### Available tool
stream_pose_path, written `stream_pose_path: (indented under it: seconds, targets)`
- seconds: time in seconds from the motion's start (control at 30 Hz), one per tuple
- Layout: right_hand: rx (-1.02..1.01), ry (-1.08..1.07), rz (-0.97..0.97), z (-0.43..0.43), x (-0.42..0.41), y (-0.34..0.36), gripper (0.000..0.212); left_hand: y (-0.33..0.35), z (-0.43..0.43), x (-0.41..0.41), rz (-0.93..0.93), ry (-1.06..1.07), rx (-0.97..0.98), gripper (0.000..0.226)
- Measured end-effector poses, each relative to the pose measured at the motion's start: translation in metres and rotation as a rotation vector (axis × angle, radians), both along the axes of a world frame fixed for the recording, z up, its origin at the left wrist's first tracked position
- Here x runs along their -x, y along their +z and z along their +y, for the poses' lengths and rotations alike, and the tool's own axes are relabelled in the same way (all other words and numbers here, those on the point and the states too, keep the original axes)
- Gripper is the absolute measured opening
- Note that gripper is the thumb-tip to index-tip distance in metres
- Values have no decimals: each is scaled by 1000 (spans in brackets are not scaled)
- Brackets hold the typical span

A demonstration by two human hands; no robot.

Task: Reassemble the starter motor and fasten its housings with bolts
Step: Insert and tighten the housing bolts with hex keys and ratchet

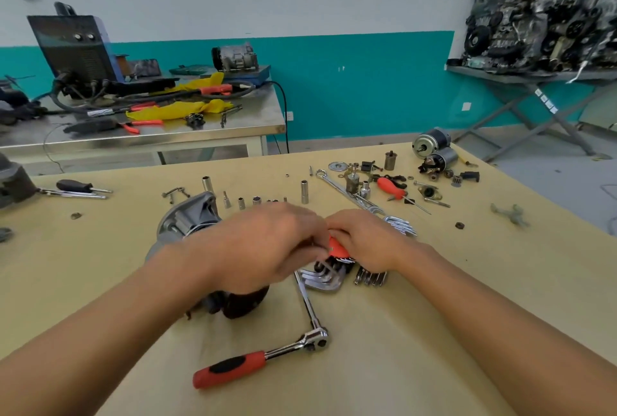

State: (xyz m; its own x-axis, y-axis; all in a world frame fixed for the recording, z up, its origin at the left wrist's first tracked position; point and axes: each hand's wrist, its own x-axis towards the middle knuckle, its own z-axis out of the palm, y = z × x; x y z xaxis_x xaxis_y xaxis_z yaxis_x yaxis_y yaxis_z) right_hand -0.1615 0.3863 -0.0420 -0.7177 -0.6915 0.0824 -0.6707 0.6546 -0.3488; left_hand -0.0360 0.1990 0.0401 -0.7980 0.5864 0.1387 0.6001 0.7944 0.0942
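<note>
The starter motor [190, 220] lies on the tan table, its silver nose housing pointing away from me and its dark rear end [240, 303] near me. My left hand [267, 248] hovers over it and its fingertips pinch at a key of the hex key set [329, 273]. My right hand [364, 242] grips the set's red holder [335, 247], the chrome L-shaped keys hanging below. A ratchet wrench [263, 357] with a red and black handle and a long extension lies in front of me.
Sockets [304, 191], combination wrenches [347, 196], a red screwdriver [392, 189], washers and small parts are scattered across the far table. Another starter motor and solenoid [434, 151] sit at the far right corner. A steel bench [140, 128] with a welder stands behind.
</note>
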Motion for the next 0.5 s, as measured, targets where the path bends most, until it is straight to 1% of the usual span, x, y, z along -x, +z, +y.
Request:
stream_pose_path:
  seconds: [0.03,0.1,0.13,0.17,0.2,0.23,0.27,0.3,0.33,0.4,0.43,0.47,0.5]
  targets:
    - [44,-2,32,0,-2,4,31,11,-7,3,44,45,-31,17]
    - [243,-18,56,-2,-8,19,30,28,-18,12,126,113,-75,16]
    - [370,-3,-6,-5,-12,31,29,35,-23,17,151,133,-93,15]
    - [478,38,-115,-10,-17,45,28,41,-26,21,159,149,-107,15]
    - [534,87,-223,-17,-23,59,25,45,-29,25,154,167,-123,15]
    - [528,124,-249,-25,-28,71,18,49,-32,29,142,183,-148,14]
    - [470,147,-185,-33,-32,80,11,51,-35,31,133,193,-182,12]
    - [411,169,-101,-42,-34,87,11,54,-37,32,131,198,-222,10]
    - [370,196,-29,-51,-35,91,19,55,-40,32,133,206,-269,9]
    - [374,209,-9,-64,-34,97,28,54,-47,27,142,239,-423,9]
    - [402,189,-16,-69,-33,97,30,51,-56,24,151,297,-516,13]
    - [444,144,-37,-73,-31,94,31,46,-67,19,155,410,-583,26]
    - [494,83,-92,-76,-31,91,33,40,-81,13,141,586,-576,46]
